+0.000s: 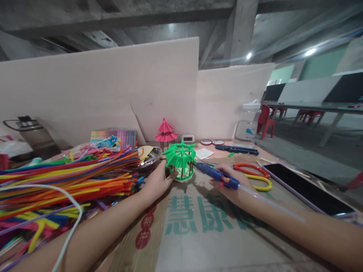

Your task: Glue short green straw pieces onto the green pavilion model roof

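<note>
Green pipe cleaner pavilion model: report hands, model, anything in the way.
Left hand at side of green pavilion model; right hand gripping blue plastic glue gun, pointed at model. Model upright, roof top open. Multicoloured pipe cleaners crowd left forearm.

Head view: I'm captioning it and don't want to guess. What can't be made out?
All in the head view:
Left hand: some fingertips, hidden behind the green model.
Right hand: partly covered by the blue glue gun.
Pipe cleaners: many ends, cut off by the left edge.
Small display: its reading, too small.
</note>
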`<state>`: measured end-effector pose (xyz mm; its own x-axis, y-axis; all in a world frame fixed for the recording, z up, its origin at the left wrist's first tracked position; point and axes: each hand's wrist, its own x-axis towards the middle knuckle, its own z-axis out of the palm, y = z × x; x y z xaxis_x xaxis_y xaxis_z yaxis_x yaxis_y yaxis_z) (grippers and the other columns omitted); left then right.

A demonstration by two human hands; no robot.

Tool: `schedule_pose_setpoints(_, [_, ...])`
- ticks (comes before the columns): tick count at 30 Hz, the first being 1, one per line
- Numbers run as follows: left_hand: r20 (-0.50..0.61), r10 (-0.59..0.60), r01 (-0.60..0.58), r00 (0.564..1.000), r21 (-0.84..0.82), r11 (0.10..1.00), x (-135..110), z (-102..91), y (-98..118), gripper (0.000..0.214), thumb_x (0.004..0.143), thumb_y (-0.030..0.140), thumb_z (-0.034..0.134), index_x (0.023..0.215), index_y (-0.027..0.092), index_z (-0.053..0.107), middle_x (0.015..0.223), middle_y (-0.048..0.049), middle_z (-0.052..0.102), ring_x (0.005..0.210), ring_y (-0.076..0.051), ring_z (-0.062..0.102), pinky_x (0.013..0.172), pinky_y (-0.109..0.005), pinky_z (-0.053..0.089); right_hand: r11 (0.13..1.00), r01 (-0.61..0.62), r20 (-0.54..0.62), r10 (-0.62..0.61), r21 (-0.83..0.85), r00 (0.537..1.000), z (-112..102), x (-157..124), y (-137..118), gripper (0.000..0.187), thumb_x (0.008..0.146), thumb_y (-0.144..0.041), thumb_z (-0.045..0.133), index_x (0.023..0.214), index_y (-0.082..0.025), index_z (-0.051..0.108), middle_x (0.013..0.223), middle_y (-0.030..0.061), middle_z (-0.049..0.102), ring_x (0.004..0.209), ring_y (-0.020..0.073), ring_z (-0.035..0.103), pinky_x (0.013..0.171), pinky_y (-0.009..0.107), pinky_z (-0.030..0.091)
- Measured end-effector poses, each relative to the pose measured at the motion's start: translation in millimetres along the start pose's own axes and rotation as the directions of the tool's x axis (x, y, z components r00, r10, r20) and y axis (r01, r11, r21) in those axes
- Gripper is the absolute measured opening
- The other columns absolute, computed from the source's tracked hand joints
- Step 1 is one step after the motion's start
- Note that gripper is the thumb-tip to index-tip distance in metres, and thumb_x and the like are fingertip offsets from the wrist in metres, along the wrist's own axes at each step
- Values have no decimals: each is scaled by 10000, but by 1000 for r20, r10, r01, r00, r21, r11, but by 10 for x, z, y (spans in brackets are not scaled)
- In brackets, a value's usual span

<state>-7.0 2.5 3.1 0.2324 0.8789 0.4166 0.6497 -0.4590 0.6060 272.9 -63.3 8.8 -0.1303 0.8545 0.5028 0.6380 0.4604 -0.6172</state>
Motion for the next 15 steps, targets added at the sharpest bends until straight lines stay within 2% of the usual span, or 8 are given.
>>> schedule_pose_setpoints(3, [13, -4, 3, 1000, 30, 1000, 2, 5, -13, 346, 867, 381, 629, 1160, 203, 578, 1065, -95, 726, 1023, -276, 694, 926, -394, 536, 991, 60, -150, -42, 121, 988, -111, 31, -73, 238, 849, -449, 661, 945, -240, 602, 744, -2, 672, 640, 185, 610, 595, 288, 472])
schedule_pose_setpoints(5, [23, 5, -6, 1000, 45, 999, 6, 8, -21, 334, 866, 370, 617, 1146, 192, 573, 1080, -107, 720, 1026, -277, 688, 930, -403, 534, 979, 66, -191, -29, 193, 981, -216, 130, -109, 269, 903, -497, 597, 903, -229, 612, 772, 20, 685, 698, 193, 633, 667, 303, 502])
schedule_pose_setpoints(7, [36, 15, -18, 999, 66, 998, 10, 9, -25, 337, 866, 367, 605, 1148, 186, 566, 1102, -112, 713, 1039, -277, 679, 943, -415, 528, 980, 18, -166, 15, 196, 986, -307, 312, -87, 373, 943, -541, 528, 796, -218, 641, 791, 49, 705, 781, 211, 661, 740, 315, 512])
schedule_pose_setpoints(9, [40, 14, -18, 999, 86, 996, 13, 7, -22, 343, 872, 377, 588, 1155, 186, 560, 1128, -115, 706, 1059, -281, 670, 959, -429, 520, 985, -56, -133, 78, 165, 988, -352, 559, 16, 411, 945, -557, 514, 810, -209, 686, 861, 70, 742, 863, 230, 682, 796, 324, 515])
schedule_pose_setpoints(10, [42, 9, -12, 999, 94, 995, 14, 6, -18, 342, 875, 384, 582, 1153, 186, 559, 1137, -118, 704, 1068, -285, 667, 964, -436, 516, 989, -95, -94, 106, 114, 990, -355, 695, 96, 414, 938, -561, 515, 823, -211, 705, 856, 66, 750, 846, 231, 689, 773, 320, 518])
schedule_pose_setpoints(12, [44, -11, 6, 999, 109, 994, 17, 2, -8, 334, 877, 396, 576, 1133, 183, 561, 1135, -127, 705, 1077, -300, 664, 963, -452, 514, 983, -165, 33, 168, -81, 985, -327, 960, 293, 396, 908, -569, 558, 858, -222, 741, 895, 59, 767, 872, 244, 698, 770, 317, 517])
schedule_pose_setpoints(15, [57, -6, 0, 998, 111, 994, 22, -5, -2, 336, 880, 396, 565, 1134, 177, 559, 1121, -131, 707, 1072, -309, 663, 962, -463, 510, 954, -249, 28, 257, -164, 966, -241, 1263, 598, 348, 807, -539, 708, 874, -202, 764, 821, 85, 768, 841, 288, 700, 720, 333, 517])
